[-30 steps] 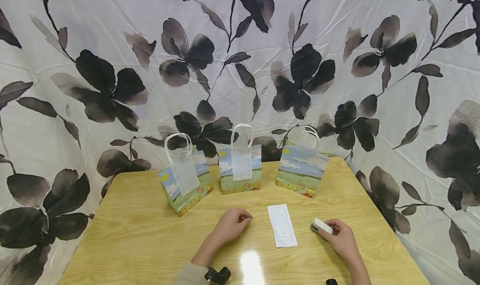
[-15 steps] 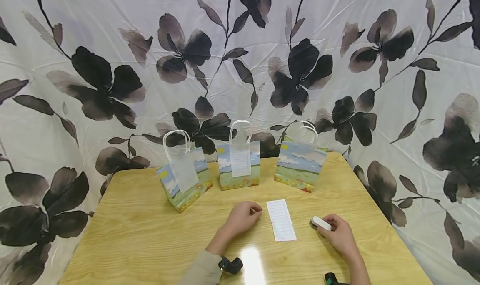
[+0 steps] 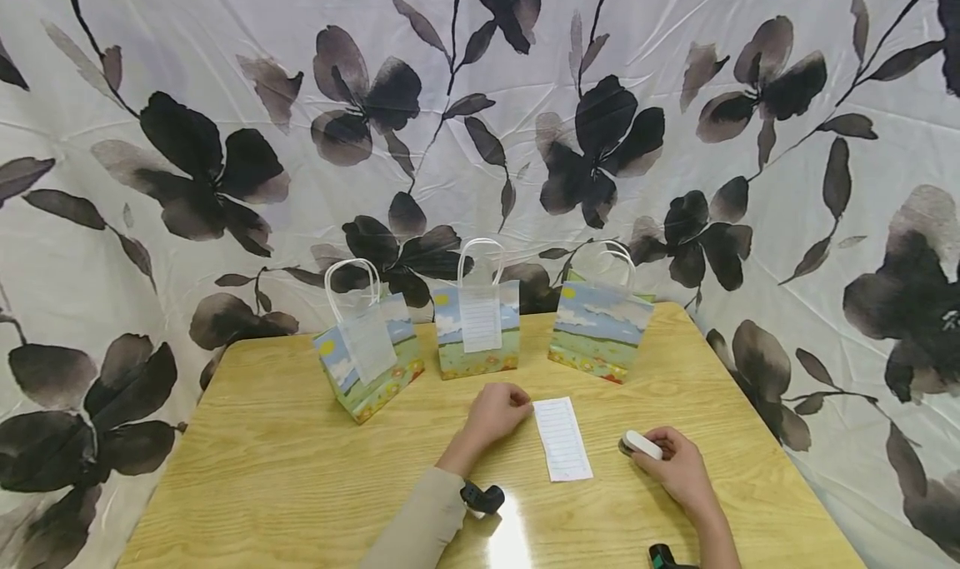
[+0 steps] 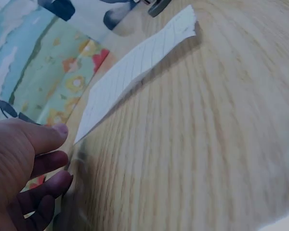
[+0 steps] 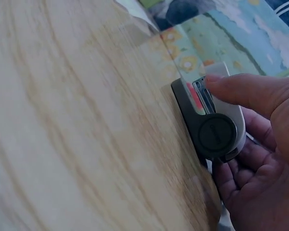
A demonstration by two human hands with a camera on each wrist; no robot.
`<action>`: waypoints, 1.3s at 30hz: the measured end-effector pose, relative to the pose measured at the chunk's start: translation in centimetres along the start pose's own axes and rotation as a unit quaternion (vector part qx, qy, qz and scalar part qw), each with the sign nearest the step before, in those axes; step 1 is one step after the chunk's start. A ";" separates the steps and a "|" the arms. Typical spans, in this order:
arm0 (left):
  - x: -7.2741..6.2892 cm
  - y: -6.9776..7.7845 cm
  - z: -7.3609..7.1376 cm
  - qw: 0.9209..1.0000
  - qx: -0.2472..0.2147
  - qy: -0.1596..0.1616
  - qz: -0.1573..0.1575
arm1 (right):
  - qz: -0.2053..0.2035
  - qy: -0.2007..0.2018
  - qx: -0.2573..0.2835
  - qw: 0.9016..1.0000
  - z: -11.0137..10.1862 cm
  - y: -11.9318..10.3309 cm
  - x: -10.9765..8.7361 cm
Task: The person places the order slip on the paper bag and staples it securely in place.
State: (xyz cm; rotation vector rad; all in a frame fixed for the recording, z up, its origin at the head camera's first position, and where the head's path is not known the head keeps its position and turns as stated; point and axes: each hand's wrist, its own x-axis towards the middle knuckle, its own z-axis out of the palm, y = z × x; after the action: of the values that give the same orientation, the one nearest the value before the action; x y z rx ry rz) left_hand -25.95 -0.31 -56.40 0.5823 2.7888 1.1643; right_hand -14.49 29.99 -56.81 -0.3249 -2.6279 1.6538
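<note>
A lined paper slip [image 3: 562, 440] lies on the table between the two hands. My left hand [image 3: 500, 409] is at its far left corner. In the left wrist view the thumb and the loosely bent fingers of that hand [image 4: 24, 168] are just short of the slip's corner [image 4: 120, 77], with nothing between them. To the right of the slip, my right hand [image 3: 675, 467] grips a small white and black stapler [image 3: 642, 446] between thumb and fingers. Up close in the right wrist view, the stapler [image 5: 216, 132] is tilted on its side, with its metal part showing.
Three gift bags with painted landscapes stand at the back: a left bag [image 3: 408, 348] and a middle bag [image 3: 446, 356], each with a paper slip on its front, and a right bag [image 3: 602, 331] without one. The wooden table [image 3: 262, 461] ends at a floral cloth [image 3: 510, 202].
My left hand has moved right and forward across the table to the slip's corner. My right hand and the stapler have stayed in nearly the same place.
</note>
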 end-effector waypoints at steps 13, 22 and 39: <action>1.9 0.5 1.4 0.998 0.059 0.002 -0.026 | -0.037 0.012 0.059 0.997 -1.0 -0.2 0.5; 2.2 0.7 1.4 0.997 0.069 -0.005 -0.026 | -0.051 0.045 0.045 0.997 -1.9 -1.7 2.3; 1.7 0.7 1.0 0.999 0.034 -0.008 -0.017 | -0.113 0.167 0.133 0.970 -1.4 -6.6 8.8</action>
State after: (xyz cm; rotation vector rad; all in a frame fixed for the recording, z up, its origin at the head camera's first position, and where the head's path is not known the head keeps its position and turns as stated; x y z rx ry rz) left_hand -27.12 1.42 -56.50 0.5456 2.8229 1.0570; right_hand -24.01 30.08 -51.14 -0.2567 -2.0889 1.6770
